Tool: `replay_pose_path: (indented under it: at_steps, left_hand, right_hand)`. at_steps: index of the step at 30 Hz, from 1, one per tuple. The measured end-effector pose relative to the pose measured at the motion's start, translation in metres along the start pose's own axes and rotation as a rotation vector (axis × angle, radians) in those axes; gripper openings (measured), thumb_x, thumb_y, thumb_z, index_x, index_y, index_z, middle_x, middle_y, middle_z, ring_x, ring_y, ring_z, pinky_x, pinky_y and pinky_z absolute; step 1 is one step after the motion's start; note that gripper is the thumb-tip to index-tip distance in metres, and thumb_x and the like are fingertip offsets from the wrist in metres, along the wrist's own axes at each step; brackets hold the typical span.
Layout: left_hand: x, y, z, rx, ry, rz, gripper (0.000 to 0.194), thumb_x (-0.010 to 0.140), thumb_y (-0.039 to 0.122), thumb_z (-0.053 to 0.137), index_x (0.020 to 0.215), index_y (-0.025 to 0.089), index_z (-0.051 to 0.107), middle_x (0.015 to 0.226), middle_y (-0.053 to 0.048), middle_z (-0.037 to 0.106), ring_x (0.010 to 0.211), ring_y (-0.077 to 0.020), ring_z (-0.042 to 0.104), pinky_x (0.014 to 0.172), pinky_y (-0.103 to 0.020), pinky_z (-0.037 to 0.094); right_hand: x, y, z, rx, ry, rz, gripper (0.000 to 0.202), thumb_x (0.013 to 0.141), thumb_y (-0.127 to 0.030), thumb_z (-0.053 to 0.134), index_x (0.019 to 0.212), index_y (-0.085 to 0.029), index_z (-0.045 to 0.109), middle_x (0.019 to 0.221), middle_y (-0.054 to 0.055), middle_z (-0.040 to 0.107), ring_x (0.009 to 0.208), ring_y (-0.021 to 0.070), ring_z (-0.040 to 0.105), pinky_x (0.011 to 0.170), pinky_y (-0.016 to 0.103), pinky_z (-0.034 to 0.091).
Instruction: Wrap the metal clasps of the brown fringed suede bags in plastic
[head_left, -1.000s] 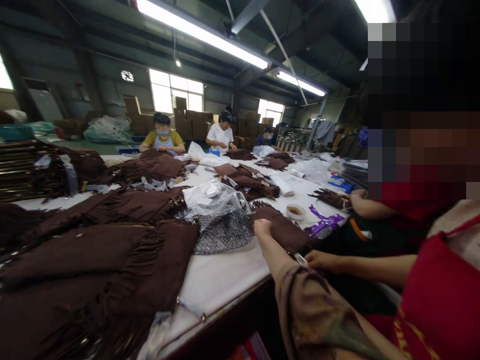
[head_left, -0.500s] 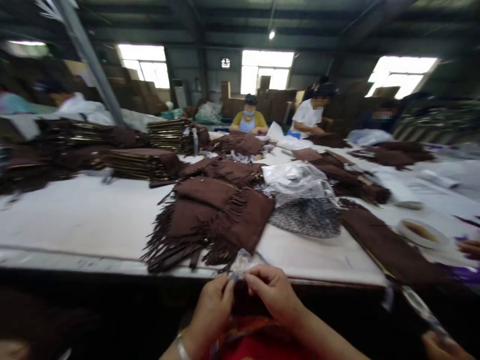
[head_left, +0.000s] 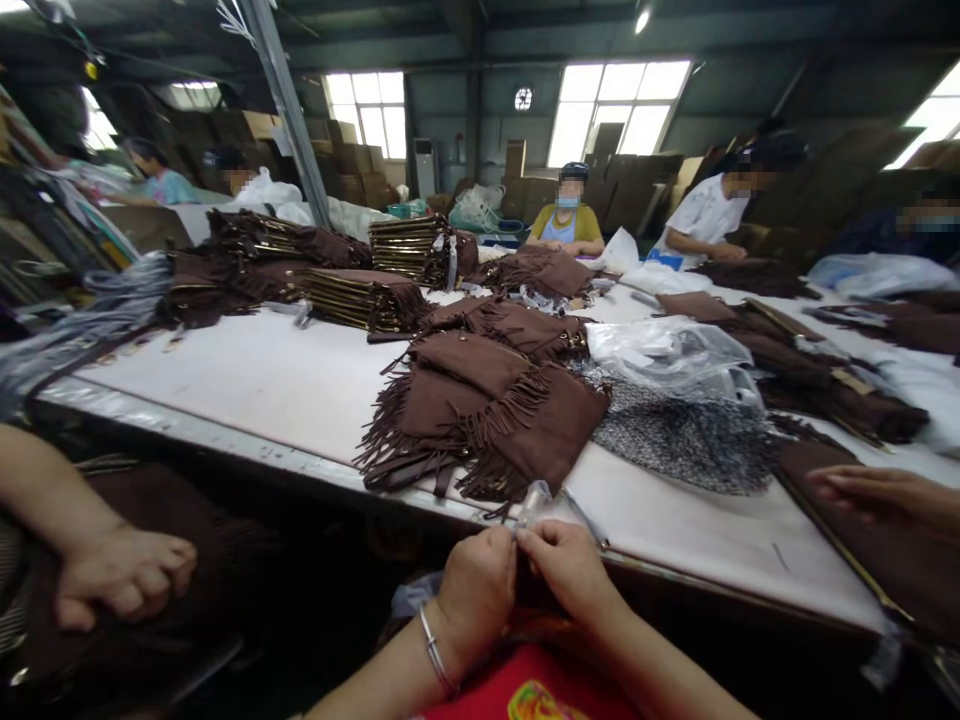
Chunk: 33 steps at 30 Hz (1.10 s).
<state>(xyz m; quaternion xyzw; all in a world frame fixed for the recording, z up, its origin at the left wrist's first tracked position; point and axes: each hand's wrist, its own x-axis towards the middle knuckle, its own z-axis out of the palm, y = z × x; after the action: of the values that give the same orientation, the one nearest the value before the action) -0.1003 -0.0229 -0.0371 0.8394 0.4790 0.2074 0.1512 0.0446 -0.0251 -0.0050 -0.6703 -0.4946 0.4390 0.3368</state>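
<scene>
My left hand (head_left: 480, 580), with a silver bangle at the wrist, is closed at the table's front edge. Thumb and fingertips of my right hand (head_left: 562, 560) pinch beside it, and the two hands touch. Between them a small piece of clear plastic (head_left: 535, 500) sticks up, its lower part hidden by the fingers. Just beyond, a brown fringed bag (head_left: 480, 400) lies flat on the white table (head_left: 240, 380), its fringe reaching the front edge. Clear plastic (head_left: 667, 350) covers part of a grey speckled fabric (head_left: 682, 440) to its right.
Stacks of brown bags with gold zips (head_left: 360, 295) stand at the back left. Another person's hand (head_left: 127, 580) rests on brown fabric at the lower left. A co-worker's hand (head_left: 885, 490) is over a brown piece at the right. Several people work across the table.
The view has swung left, so the table and bags appear further right. The co-worker's hand at the right is now above the brown piece. My hands remain together at the clear plastic.
</scene>
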Motion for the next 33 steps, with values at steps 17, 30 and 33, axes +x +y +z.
replay_pose_path:
  at_steps: [17,30,33]
  left_hand:
    - [0.013,0.010,-0.018,-0.643,-0.048,-0.343,0.027,0.089,0.029,0.045,0.070,0.017,0.060,0.065,-0.003,0.064,0.059,-0.0147,0.057,0.058,-0.025,0.039]
    - [0.003,0.008,-0.012,-0.410,-0.003,-0.213,0.022,0.091,0.022,0.043,0.080,0.017,0.061,0.076,-0.007,0.066,0.067,-0.0169,0.058,0.063,-0.028,0.038]
    - [0.003,0.010,-0.014,-0.381,-0.021,-0.202,0.022,0.092,0.022,0.041,0.083,0.017,0.061,0.079,-0.008,0.067,0.070,-0.0181,0.060,0.064,-0.029,0.039]
  right_hand:
    - [-0.005,0.002,-0.008,0.170,-0.155,-0.191,0.028,0.082,-0.033,0.056,0.094,-0.016,0.075,0.064,0.000,0.061,0.064,0.0152,0.055,0.063,0.026,0.043]
    - [0.013,0.013,-0.009,0.113,-0.247,-0.129,0.068,0.078,-0.025,0.055,0.143,-0.011,0.041,0.053,-0.009,0.051,0.049,0.0108,0.046,0.054,0.023,0.039]
    - [0.011,0.010,-0.007,0.120,-0.212,-0.097,0.066,0.078,-0.028,0.057,0.140,-0.011,0.044,0.051,-0.009,0.048,0.047,0.0108,0.043,0.051,0.023,0.036]
